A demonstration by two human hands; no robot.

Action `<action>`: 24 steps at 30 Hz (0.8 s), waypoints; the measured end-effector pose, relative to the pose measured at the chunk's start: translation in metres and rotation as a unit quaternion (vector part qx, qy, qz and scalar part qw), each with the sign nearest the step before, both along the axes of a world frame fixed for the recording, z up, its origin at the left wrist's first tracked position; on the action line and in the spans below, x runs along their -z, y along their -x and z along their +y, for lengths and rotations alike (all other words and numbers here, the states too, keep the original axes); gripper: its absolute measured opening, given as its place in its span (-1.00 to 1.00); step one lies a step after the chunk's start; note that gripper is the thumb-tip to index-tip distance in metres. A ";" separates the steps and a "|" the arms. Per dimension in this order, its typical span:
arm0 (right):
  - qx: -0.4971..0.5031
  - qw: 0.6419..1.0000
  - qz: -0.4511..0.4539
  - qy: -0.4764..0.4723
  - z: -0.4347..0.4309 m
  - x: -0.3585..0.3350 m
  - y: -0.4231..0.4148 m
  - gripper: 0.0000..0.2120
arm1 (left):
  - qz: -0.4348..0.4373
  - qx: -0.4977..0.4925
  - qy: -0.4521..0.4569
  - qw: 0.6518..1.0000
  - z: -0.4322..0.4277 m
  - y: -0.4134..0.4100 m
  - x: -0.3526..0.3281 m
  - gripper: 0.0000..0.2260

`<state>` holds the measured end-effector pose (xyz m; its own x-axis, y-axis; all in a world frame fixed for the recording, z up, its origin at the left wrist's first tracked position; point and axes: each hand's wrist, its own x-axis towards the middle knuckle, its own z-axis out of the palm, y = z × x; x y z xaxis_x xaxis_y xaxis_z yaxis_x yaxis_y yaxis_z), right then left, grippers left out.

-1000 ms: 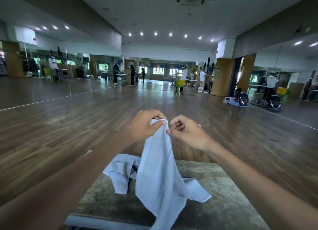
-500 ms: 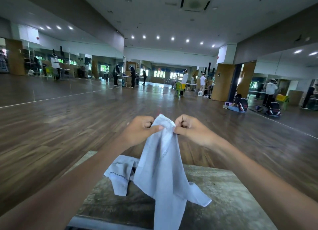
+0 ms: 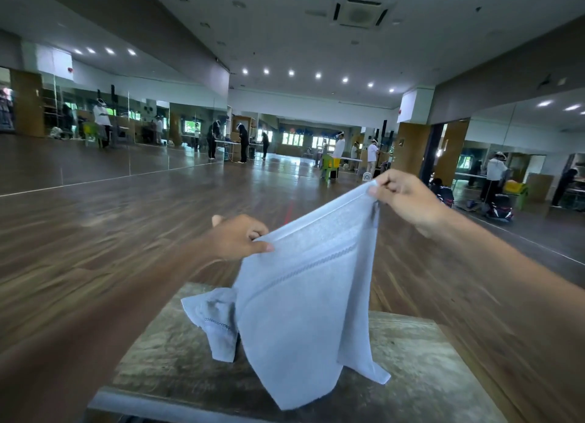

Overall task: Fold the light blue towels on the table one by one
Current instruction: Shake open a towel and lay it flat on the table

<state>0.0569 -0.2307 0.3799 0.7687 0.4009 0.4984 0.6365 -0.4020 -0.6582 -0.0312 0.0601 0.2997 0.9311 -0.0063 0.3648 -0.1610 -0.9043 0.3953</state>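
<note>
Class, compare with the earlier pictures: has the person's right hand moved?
Yes. The right hand has swung rightward and up, away from the left hand, judged against the table, spreading the towel.

Large hall with a dark wood-plank floor (image 3: 126, 232), a mirror wall (image 3: 95, 163) along the left side, and a ceiling air-conditioning unit (image 3: 359, 14) with a row of recessed lights (image 3: 318, 75) beyond it. Far end: several standing people (image 3: 243, 144) at tables, a green plastic chair (image 3: 327, 166), a small white fan (image 3: 366, 177) on the floor. Right side: dark bags (image 3: 500, 206) on the floor, near a yellow crate (image 3: 514, 187).
</note>
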 end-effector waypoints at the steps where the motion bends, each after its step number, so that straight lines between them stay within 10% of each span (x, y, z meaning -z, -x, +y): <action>1: 0.017 1.000 -0.003 -0.007 -0.007 -0.009 -0.004 -0.91 | 0.007 0.006 -0.031 0.999 0.005 0.002 -0.007 -0.84; 24: 0.059 0.997 -0.042 0.030 -0.075 -0.186 0.009 -0.91 | -0.156 -0.027 0.110 0.981 0.023 0.026 -0.250 -0.84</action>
